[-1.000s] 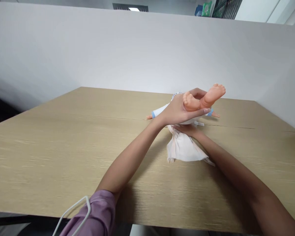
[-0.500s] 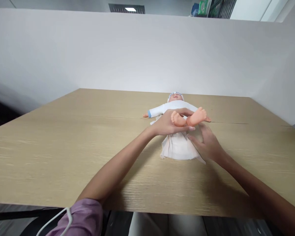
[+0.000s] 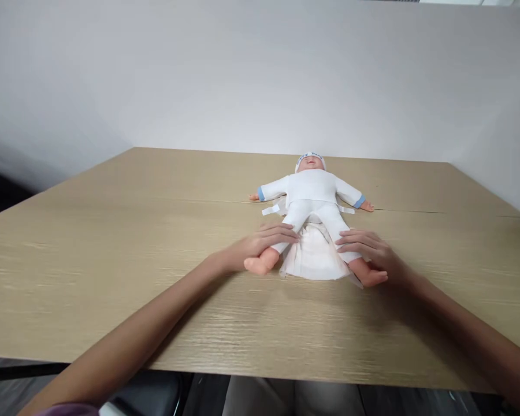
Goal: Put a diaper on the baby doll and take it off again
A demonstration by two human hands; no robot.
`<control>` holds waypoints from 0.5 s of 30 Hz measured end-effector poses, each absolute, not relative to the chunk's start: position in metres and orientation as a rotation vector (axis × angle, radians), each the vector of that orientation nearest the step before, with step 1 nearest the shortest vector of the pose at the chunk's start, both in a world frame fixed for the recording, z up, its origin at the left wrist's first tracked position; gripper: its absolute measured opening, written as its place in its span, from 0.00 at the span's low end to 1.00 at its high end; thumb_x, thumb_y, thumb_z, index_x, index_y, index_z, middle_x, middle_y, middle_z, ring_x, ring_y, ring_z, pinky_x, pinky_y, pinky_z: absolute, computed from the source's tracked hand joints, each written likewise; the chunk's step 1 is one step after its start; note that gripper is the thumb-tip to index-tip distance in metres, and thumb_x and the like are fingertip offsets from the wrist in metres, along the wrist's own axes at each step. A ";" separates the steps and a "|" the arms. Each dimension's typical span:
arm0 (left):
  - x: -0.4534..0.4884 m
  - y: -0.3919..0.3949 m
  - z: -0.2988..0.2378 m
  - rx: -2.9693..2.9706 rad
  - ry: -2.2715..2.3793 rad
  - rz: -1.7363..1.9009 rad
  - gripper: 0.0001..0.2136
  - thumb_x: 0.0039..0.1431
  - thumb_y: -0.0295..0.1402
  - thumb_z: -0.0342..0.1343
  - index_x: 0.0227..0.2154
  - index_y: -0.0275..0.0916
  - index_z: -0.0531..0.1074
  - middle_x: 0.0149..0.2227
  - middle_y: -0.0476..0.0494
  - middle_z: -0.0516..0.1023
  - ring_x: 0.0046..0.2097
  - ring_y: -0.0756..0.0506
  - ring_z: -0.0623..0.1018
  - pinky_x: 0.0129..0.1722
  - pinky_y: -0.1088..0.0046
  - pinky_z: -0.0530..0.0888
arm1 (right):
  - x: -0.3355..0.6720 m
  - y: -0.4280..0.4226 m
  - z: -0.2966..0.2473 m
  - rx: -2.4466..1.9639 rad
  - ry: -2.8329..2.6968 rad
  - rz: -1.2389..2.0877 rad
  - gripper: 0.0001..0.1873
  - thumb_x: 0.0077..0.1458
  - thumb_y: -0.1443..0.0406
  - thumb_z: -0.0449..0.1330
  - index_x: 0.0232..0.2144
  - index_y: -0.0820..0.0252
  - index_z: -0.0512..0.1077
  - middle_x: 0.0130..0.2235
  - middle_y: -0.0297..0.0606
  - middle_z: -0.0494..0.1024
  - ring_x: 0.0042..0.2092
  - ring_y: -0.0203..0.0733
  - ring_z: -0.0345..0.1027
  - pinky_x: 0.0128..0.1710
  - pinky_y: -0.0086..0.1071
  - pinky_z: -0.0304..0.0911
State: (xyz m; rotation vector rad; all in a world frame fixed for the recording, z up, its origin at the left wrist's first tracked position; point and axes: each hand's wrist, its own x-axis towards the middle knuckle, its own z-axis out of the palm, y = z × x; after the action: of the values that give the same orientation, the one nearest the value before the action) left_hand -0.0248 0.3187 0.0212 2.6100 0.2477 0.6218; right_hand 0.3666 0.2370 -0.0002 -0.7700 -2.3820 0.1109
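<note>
A pale wood-grain worktop point(image 3: 112, 277) runs back to a plain white wall point(image 3: 199, 75). The left hand point(image 3: 260, 245) lies open, fingers stretched flat across the shin of the doll's leg on that side, just above its bare foot point(image 3: 255, 266). The right hand point(image 3: 370, 251) is also open, its fingers loosely bent over the other shin, near the second bare foot point(image 3: 375, 279). Between the two hands, a white pleated pad point(image 3: 314, 260) is spread on the worktop under the doll's hips and parted legs. The doll point(image 3: 312, 193) lies face up in the middle of the far half, head toward the wall and arms flung wide. It wears a white suit with blue cuffs point(image 3: 361, 201) and a white cap point(image 3: 311, 157) with blue print.
</note>
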 end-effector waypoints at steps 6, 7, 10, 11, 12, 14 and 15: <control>-0.030 0.308 0.015 2.668 0.311 0.493 0.32 0.71 0.29 0.60 0.75 0.49 0.61 0.73 0.38 0.71 0.77 0.35 0.65 0.75 0.45 0.64 | 0.369 0.235 -0.002 -0.808 -2.486 0.050 0.19 0.78 0.66 0.52 0.61 0.49 0.77 0.62 0.39 0.83 0.69 0.46 0.72 0.71 0.45 0.66; -0.030 0.307 0.017 2.666 0.321 0.479 0.32 0.72 0.28 0.58 0.75 0.50 0.60 0.73 0.39 0.70 0.77 0.36 0.65 0.76 0.46 0.64 | 0.368 0.234 0.000 -0.818 -2.487 0.058 0.19 0.77 0.66 0.52 0.62 0.49 0.77 0.62 0.39 0.83 0.69 0.46 0.72 0.71 0.45 0.66; -0.032 0.306 0.022 2.668 0.333 0.445 0.32 0.72 0.24 0.57 0.75 0.50 0.60 0.74 0.40 0.70 0.78 0.37 0.63 0.75 0.47 0.66 | 0.369 0.232 0.000 -0.829 -2.478 0.113 0.19 0.77 0.64 0.54 0.63 0.48 0.77 0.63 0.38 0.82 0.69 0.46 0.73 0.74 0.46 0.63; -0.033 0.305 0.023 2.674 0.333 0.436 0.31 0.73 0.23 0.56 0.75 0.50 0.61 0.74 0.40 0.70 0.78 0.38 0.63 0.75 0.47 0.67 | 0.371 0.232 -0.001 -0.837 -2.471 0.138 0.19 0.76 0.64 0.55 0.63 0.47 0.77 0.63 0.38 0.82 0.68 0.46 0.73 0.75 0.47 0.61; -0.033 0.305 0.023 2.682 0.332 0.430 0.31 0.73 0.23 0.55 0.75 0.49 0.61 0.74 0.39 0.70 0.78 0.38 0.62 0.75 0.47 0.67 | 0.372 0.233 -0.003 -0.845 -2.464 0.165 0.19 0.76 0.64 0.56 0.64 0.46 0.77 0.63 0.37 0.82 0.68 0.46 0.73 0.76 0.49 0.60; -0.033 0.305 0.022 2.697 0.327 0.420 0.29 0.74 0.23 0.54 0.74 0.47 0.62 0.73 0.38 0.70 0.78 0.37 0.63 0.74 0.46 0.68 | 0.375 0.235 -0.005 -0.858 -2.442 0.242 0.20 0.75 0.65 0.57 0.63 0.45 0.78 0.64 0.36 0.82 0.68 0.46 0.73 0.77 0.50 0.58; -0.033 0.305 0.022 2.701 0.326 0.417 0.29 0.74 0.22 0.53 0.74 0.47 0.63 0.73 0.37 0.71 0.78 0.37 0.64 0.74 0.46 0.68 | 0.377 0.236 -0.005 -0.862 -2.427 0.296 0.20 0.76 0.66 0.56 0.63 0.44 0.78 0.64 0.35 0.82 0.69 0.45 0.73 0.77 0.50 0.58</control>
State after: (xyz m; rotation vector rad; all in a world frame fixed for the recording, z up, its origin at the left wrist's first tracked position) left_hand -0.0334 0.3054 0.0223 2.7013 0.3260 0.4168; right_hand 0.3767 0.2362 -0.0053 -0.8617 -2.4268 0.2964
